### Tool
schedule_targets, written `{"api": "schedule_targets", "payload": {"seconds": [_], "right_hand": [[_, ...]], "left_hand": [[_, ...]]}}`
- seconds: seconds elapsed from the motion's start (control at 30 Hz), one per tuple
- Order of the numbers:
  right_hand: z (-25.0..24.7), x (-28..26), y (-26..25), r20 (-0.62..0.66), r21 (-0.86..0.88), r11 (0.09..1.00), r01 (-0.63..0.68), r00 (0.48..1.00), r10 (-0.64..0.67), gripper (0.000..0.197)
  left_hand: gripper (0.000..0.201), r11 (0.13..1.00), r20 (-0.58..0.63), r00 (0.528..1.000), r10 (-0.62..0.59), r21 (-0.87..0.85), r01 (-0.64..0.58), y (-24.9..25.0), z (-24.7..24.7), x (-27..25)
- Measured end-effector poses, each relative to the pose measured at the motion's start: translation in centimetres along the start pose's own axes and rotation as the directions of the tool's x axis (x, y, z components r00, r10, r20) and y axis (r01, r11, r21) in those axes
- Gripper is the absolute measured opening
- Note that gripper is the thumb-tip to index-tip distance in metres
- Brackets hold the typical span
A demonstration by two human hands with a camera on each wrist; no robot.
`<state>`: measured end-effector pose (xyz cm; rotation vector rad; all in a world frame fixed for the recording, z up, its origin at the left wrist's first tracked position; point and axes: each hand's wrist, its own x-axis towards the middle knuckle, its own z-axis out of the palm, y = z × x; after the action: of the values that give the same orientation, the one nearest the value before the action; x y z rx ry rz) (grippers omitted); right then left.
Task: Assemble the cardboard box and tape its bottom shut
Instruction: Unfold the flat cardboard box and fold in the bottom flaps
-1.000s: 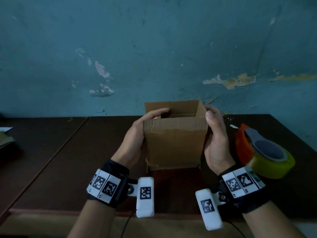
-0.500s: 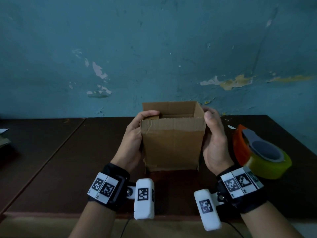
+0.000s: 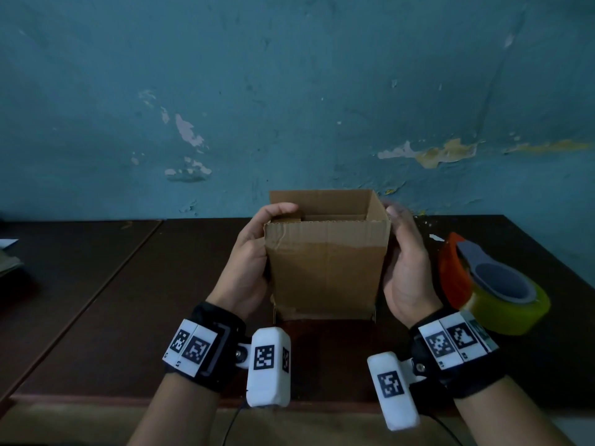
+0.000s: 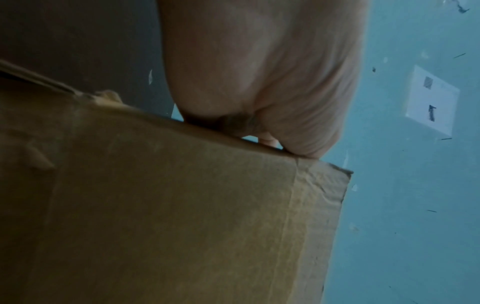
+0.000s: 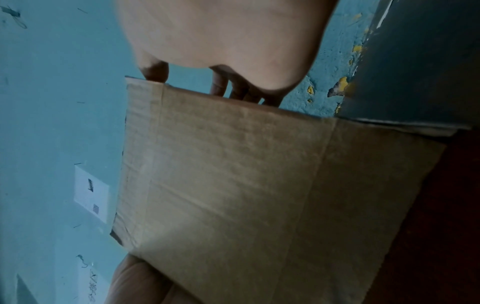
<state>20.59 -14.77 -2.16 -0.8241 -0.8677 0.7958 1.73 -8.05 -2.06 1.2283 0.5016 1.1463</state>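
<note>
Nearest the camera, two forearms carry black wrist straps with white marker tags. The left hand (image 3: 249, 262) grips the left side of the box (image 3: 325, 268) – palm on the wall, fingers curled over the top rim into the opening. The right hand (image 3: 405, 272) lies against the right side, palm to the wall; the right wrist view shows its fingers (image 5: 221, 86) reaching past the far edge, the thumb on the near top corner. Its fingertips are blurred in the head view.

The box stands upright on the dark counter (image 3: 112, 300), centred between the hands, with its top open. A flap is folded inward below the rim on the left. The lower edge rests on the counter; whether the bottom flaps are closed cannot be told.

Right of the box, just beside the right hand, a tape roll (image 3: 508, 313) sits in an orange dispenser (image 3: 450, 272) – yellowish roll, grey core.

At the far left edge lies some paper (image 3: 8, 243). Behind the counter rises a blue wall (image 3: 289, 91) with peeling paint.
</note>
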Motion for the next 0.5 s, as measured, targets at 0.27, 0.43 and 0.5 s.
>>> {"api": "schedule_targets", "payload": {"seconds": [0.27,0.43,0.5], "right_hand": [[0.31,-0.08,-0.4,0.014,0.029,0.999,-0.038,0.999,0.038,0.103],[0.12,0.09,-0.5,0.004,0.04,0.997,-0.069,0.998,0.069,0.086],[-0.02,0.2,-0.48,-0.005,0.056,0.994,-0.093,0.996,0.093,0.079]], "left_hand": [[0.042,1.0,-0.013,1.0,-0.027,-0.005,0.027,0.26,0.28,0.09],[0.044,0.999,-0.011,0.999,-0.043,-0.01,0.043,0.37,0.3,0.04],[0.049,0.998,0.008,0.999,-0.052,-0.027,0.052,0.43,0.19,0.01]]}}
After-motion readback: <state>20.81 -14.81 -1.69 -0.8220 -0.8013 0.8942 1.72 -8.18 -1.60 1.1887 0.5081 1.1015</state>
